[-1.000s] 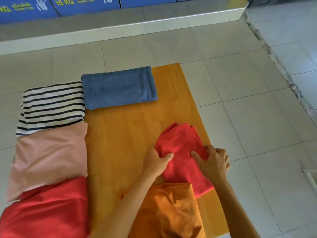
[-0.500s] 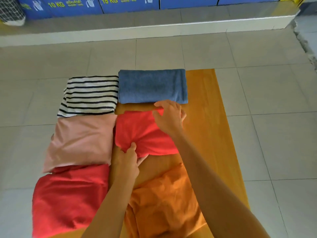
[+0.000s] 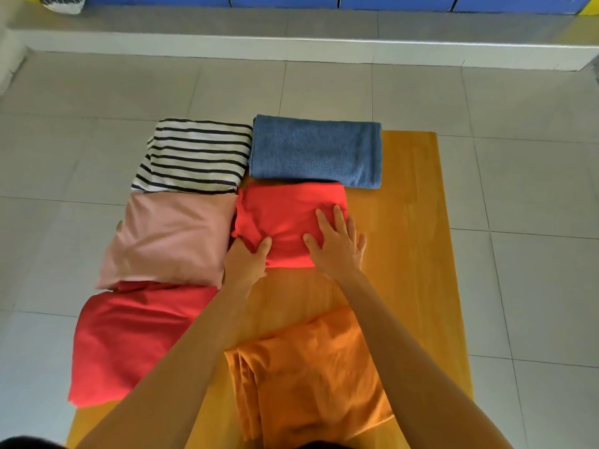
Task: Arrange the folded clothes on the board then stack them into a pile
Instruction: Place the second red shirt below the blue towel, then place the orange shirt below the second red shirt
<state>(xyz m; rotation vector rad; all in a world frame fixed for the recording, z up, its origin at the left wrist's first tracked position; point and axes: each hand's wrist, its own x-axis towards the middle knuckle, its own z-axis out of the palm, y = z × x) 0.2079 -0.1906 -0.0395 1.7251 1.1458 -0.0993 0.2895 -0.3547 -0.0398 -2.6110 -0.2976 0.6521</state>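
Your small red folded cloth [image 3: 285,215] lies on the wooden board [image 3: 408,228], its far edge touching the blue towel [image 3: 316,150] and its left edge just beside the pink fold [image 3: 168,238]. Your right hand [image 3: 337,244] rests flat on it, fingers spread; your left hand [image 3: 248,260] presses its near-left corner, thumb on top. The striped fold [image 3: 194,155], large red fold [image 3: 129,341] and orange fold [image 3: 308,374] lie around.

We're seeing both hands pressing on the small red fold [image 3: 285,215] on the orange board [image 3: 411,228]: left hand [image 3: 246,264] gripping its near-left corner, right hand [image 3: 337,247] lying flat, fingers spread, blue towel [image 3: 316,150] touching behind.
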